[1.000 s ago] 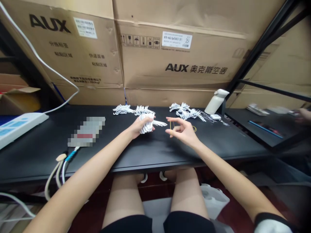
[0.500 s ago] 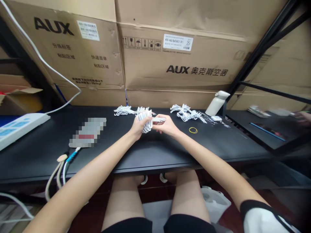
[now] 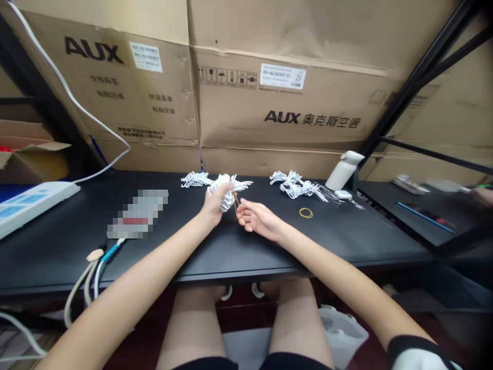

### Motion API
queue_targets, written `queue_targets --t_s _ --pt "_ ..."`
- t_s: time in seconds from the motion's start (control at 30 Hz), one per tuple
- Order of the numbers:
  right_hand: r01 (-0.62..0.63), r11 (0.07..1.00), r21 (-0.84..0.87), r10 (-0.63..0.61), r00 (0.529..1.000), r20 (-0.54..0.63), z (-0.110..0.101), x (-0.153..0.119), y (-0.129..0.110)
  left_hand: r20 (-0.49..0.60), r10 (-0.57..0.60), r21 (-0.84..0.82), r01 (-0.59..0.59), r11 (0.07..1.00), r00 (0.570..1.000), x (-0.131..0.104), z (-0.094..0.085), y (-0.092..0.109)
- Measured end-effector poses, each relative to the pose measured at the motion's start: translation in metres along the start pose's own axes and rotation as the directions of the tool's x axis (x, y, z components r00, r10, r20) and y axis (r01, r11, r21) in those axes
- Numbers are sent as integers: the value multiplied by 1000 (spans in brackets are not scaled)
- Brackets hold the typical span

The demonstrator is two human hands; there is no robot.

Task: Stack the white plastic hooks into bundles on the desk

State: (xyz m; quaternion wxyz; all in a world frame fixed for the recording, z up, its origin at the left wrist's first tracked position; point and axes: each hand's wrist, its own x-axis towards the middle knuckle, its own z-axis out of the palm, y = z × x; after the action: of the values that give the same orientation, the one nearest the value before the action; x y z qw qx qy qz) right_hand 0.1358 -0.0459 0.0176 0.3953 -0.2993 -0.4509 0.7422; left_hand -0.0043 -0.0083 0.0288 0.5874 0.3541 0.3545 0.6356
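My left hand (image 3: 211, 209) is wrapped round a bundle of thin white hooks (image 3: 227, 200) above the middle of the dark table. Their straight ends stick out to the right, past my thumb. Just right of it, my right hand (image 3: 259, 218) pinches a thin yellowish rubber band (image 3: 236, 204), stretched between the fingertips and the bundle. Whether the band circles the whole bundle I cannot tell. Behind my left hand lies another white hook bundle (image 3: 194, 179). More white hook bundles (image 3: 292, 185) lie to the right, with a loose yellow rubber band (image 3: 306, 213) in front.
A white bottle (image 3: 344, 170) and a small white case (image 3: 342, 195) stand at the back right. On the left are a blurred-out phone-like item (image 3: 138, 213) with cords and a white power strip (image 3: 34, 203). Large cardboard boxes (image 3: 288, 139) wall the back of the table (image 3: 277, 257).
My right hand has left the hooks' straight ends and moved down toward me, now pulling a rubber band out from the bundle. My left hand has shifted slightly left, still gripping the hooks.
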Motion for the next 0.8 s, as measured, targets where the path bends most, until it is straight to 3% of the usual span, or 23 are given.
queue_targets --t_s 0.07,0.13,0.2,0.27,0.33,0.43,0.5,0.6,0.7,0.8 --pt "-61 993 99 60 998 13 -1 -1 -1 -69 -14 -58 10 998 997 1 0 6" --pt "7 991 134 5 996 -88 -5 1 -2 -101 -42 -98 32 995 994 2 0 10" --pt "205 979 9 -197 954 -224 -11 6 0 -96 -76 -96 66 993 992 0 1 12" --pt "355 901 -251 -412 880 -236 -16 11 4 -63 -105 -71 101 992 992 -2 2 11" --pt "391 764 -514 -526 838 -146 -18 13 9 -26 -130 -55 128 990 991 -5 4 9" --pt "410 439 -800 -645 763 37 -16 10 17 -33 -140 -59 138 989 990 -7 5 7" --pt "417 206 -885 -701 695 164 -13 6 21 -83 -123 -70 118 991 989 -6 6 8" --pt "406 -29 -913 -745 600 291 -9 2 23 -174 -107 -97 92 991 979 -4 6 10" --pt "440 -146 -886 -761 522 385 -7 0 21 -220 -120 -94 101 990 968 -2 5 11" --pt "580 -120 -805 -678 545 494 -5 -1 18 -208 -135 -85 119 989 969 -2 4 9"
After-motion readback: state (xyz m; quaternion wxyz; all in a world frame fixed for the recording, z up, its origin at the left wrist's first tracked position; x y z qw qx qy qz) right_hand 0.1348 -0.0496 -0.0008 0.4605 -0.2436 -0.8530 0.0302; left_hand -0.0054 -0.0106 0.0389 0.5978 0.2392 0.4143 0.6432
